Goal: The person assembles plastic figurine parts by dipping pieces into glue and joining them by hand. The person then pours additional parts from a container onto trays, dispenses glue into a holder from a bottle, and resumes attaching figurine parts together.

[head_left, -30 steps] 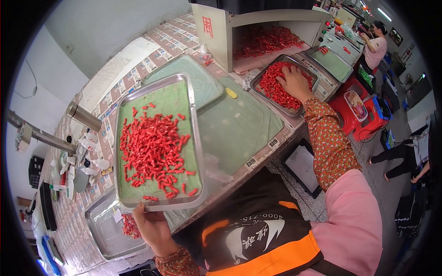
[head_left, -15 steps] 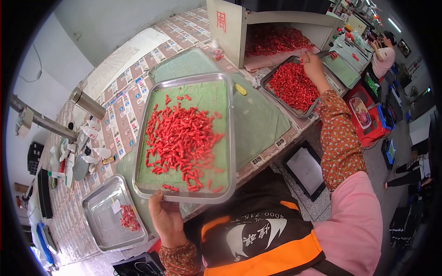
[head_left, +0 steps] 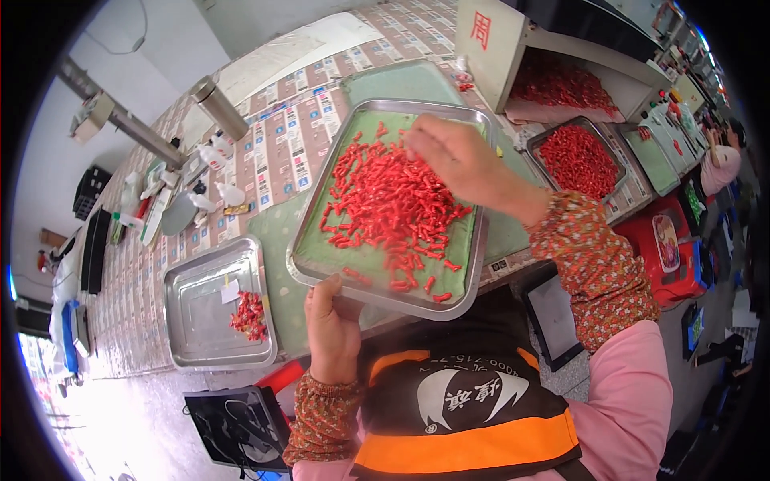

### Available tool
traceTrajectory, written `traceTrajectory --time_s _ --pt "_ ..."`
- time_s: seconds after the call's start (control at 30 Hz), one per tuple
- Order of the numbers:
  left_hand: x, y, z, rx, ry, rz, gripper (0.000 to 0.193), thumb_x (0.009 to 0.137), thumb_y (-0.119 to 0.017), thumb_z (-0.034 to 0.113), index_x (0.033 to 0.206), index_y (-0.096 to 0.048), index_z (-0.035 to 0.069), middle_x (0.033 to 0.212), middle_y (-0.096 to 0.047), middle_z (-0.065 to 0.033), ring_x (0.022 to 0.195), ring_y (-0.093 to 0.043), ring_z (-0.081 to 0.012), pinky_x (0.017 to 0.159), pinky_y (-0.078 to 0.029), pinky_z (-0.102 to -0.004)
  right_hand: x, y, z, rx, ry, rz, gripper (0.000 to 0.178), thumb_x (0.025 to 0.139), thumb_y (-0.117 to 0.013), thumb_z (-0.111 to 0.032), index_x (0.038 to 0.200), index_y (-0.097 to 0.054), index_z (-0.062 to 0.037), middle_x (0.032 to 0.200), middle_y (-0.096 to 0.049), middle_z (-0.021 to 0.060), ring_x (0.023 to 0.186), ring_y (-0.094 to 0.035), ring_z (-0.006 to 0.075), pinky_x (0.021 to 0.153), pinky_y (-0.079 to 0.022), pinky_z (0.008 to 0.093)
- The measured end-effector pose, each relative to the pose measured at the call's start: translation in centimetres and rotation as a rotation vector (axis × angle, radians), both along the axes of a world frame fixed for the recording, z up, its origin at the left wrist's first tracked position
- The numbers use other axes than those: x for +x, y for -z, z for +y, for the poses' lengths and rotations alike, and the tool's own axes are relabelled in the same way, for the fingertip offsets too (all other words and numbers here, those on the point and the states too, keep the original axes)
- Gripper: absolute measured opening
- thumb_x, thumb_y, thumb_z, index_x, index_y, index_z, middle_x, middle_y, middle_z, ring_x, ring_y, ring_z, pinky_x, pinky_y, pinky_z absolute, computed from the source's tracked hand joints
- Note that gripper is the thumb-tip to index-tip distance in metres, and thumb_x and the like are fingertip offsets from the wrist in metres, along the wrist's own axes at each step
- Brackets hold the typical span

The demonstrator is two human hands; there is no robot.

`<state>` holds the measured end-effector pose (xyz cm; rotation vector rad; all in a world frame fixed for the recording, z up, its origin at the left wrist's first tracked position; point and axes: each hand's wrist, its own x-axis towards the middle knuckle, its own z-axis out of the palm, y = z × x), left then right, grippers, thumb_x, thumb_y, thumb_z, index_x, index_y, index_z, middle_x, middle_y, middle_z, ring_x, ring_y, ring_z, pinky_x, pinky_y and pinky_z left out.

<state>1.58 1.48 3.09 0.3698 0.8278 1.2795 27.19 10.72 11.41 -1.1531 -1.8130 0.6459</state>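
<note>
Gripping the near edge of a steel tray (head_left: 473, 264) at about six o'clock, the person's left hand (head_left: 333, 325) closes on the rim, thumb on top, fingers under and out of sight. The tray sits at the centre of the view, lined in green and heaped with small red pieces (head_left: 393, 208), over the near edge of the surface (head_left: 273, 152).

The right hand (head_left: 453, 156) hovers above the tray's far corner at about one o'clock, fingers curled loosely downward over the red pieces; whether it holds any of them cannot be told. Its flowered sleeve (head_left: 593, 256) runs back toward four o'clock.

At eight o'clock of the main tray, just beside it, a second steel tray (head_left: 200, 321) lies flat, holding a small cluster of red pieces (head_left: 249, 314) by its right edge. At two o'clock, well apart, a third tray (head_left: 577, 160) is filled with the same red pieces, next to an open-fronted box (head_left: 513, 40) that also has red pieces inside. A metal cylinder (head_left: 218, 106) stands at eleven o'clock, with small white bottles (head_left: 212, 152) near it. Another person in pink (head_left: 719, 164) is at the far right rim.
</note>
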Motion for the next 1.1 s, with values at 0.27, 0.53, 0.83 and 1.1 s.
traceTrajectory --time_s 0.27,0.53,0.83,1.1 --pt "-1.8 -0.9 -0.7 0.005 -0.065 0.035 0.015 0.091 -0.056 0.014 0.101 -0.062 0.004 0.091 -0.066 -0.0059 0.083 -0.065 -0.0185 0.074 -0.053 -0.0341 -4.7 0.8 3.5 0.036 -0.138 0.063 0.024 0.103 -0.048 -0.019 0.089 -0.055 -0.0002 0.077 -0.058 0.0052 0.074 -0.055 0.0126 0.071 -0.046 0.0292" --pt "-3.3 -1.5 1.3 0.044 -0.087 -0.012 0.015 0.091 -0.056 0.013 0.103 -0.06 0.005 0.096 -0.068 -0.004 0.087 -0.067 -0.0164 0.077 -0.057 -0.0347 -6.9 0.7 4.2 0.171 -0.1 -0.153 0.025 0.103 -0.048 -0.021 0.092 -0.05 0.0013 0.077 -0.059 0.0184 0.069 -0.059 0.0323 0.064 -0.045 0.04" --pt "-4.0 0.4 7.8 0.113 -0.354 0.02 0.013 0.089 -0.057 0.012 0.1 -0.061 0.006 0.092 -0.065 -0.0033 0.082 -0.066 -0.0168 0.075 -0.059 -0.0332 -4.3 -3.1 4.9 -0.265 -0.046 0.418 0.03 0.103 -0.048 -0.031 0.088 -0.056 -0.006 0.07 -0.046 -0.0039 0.059 -0.04 0.0042 0.052 -0.034 0.0216" --pt "-2.8 2.4 13.4 0.147 -0.488 0.047 0.019 0.083 -0.06 0.011 0.101 -0.057 0.005 0.09 -0.065 -0.0062 0.074 -0.061 -0.0165 0.063 -0.049 -0.0295 4.0 -1.1 1.4 -0.344 0.137 0.538 0.03 0.103 -0.05 -0.032 0.085 -0.054 -0.0081 0.063 -0.039 -0.0066 0.047 -0.032 0.0014 0.042 -0.025 0.0186"
